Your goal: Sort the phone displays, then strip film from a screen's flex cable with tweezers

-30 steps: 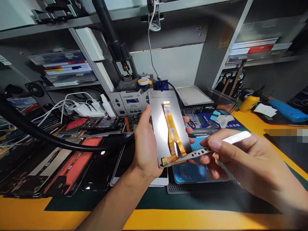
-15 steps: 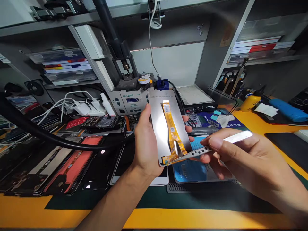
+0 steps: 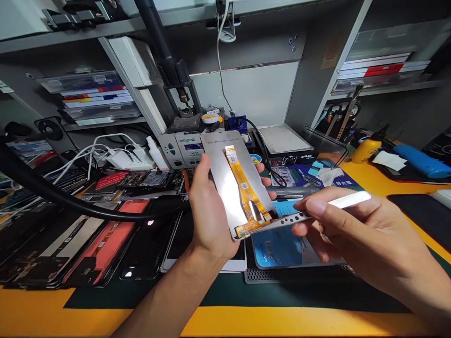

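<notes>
Our left hand [image 3: 211,220] has its grip wrapped around a flat, rectangular silver metal-backed panel [image 3: 230,188], tilted above the surface; a forked orange ribbon cable [image 3: 244,186] runs along its back. Our right hand's [image 3: 359,230] grip pinches slim perforated silver metal tweezers [image 3: 289,219], tips at the panel's lower end. A flat dark green mat [image 3: 211,293] covers part of the yellow surface [image 3: 246,321], before grey shelving [image 3: 312,87]. A red label [image 3: 385,69] reads "OPEN"; the panel's print is too small.

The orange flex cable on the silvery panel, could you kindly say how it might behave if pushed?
The orange flex cable probably bends easily, being a thin, flat ribbon. It may crease or tear where it forks near the tweezers. Pressed against the silvery panel, it should meet firm backing, as that surface looks flat and metallic.
</notes>
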The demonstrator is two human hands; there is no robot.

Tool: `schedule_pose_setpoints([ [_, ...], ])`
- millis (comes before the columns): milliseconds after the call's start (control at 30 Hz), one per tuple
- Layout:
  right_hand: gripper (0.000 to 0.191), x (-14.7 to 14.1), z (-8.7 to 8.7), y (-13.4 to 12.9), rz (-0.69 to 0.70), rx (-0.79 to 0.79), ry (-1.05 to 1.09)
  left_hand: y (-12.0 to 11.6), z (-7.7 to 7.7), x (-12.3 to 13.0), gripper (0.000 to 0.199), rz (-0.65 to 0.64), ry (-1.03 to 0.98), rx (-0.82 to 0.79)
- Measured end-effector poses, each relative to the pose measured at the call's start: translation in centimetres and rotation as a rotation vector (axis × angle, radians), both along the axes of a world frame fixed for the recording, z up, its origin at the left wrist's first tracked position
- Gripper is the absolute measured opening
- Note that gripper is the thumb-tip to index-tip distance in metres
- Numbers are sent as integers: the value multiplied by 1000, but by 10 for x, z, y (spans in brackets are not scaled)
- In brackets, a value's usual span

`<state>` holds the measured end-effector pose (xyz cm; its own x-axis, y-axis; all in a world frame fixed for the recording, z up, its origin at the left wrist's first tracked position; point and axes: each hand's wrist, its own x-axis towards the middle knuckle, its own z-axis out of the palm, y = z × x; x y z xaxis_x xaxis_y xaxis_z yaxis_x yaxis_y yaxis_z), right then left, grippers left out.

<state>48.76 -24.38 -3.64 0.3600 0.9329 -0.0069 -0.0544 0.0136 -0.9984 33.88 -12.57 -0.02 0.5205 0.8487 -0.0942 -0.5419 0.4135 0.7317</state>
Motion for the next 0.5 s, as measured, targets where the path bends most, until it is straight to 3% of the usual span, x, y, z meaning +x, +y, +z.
schedule_pose_setpoints([
  [233,15,-3,2,0,28,-1,95,-2,5,-1,63,74,-7,18],
  [500,13,1,-3,-1,46,21,135,-7,8,-6,67,41,-36,108],
])
